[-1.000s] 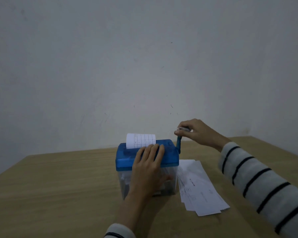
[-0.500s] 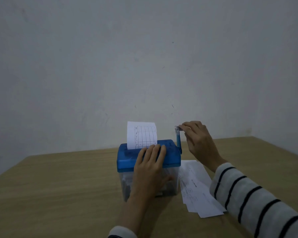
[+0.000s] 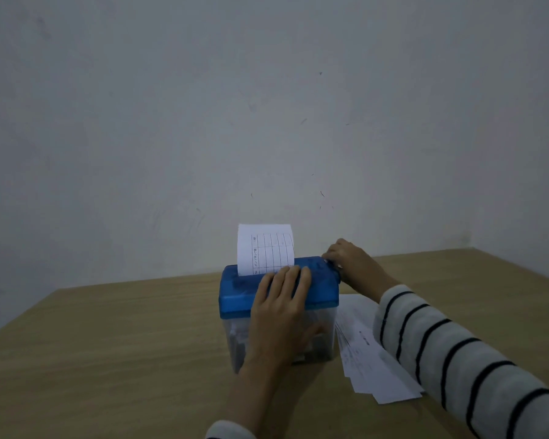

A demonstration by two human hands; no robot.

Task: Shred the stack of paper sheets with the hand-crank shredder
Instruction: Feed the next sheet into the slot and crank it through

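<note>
since half a second ago the right hand [image 3: 351,263] has swung down from above the far right corner of the shredder [image 3: 278,307] to that corner itself, low against the blue lid, so the crank handle that stood upright before is now hidden under its curled fingers; it appears to grip the crank, though the handle itself cannot be made out. the sheet [image 3: 265,248] standing in the shredder's slot looks much the same height as it did then, upright with its printed grid facing the camera. the left hand [image 3: 281,315] has not shifted: it lies over the near side of the shredder, four straight fingers pressed flat on the blue lid just in front of the sheet, the thumb down against the clear bin on the shredder's front. the stack of paper sheets [image 3: 370,359] lies fanned on the bench [image 3: 108,343] just right of the shredder, partly under the striped sleeve [image 3: 457,359] of the right arm. counted: one shredder, one sheet in its slot, one loose stack whose sheets are too overlapped to count, two hands. shreds show dimly through the clear bin below the lid.
</note>
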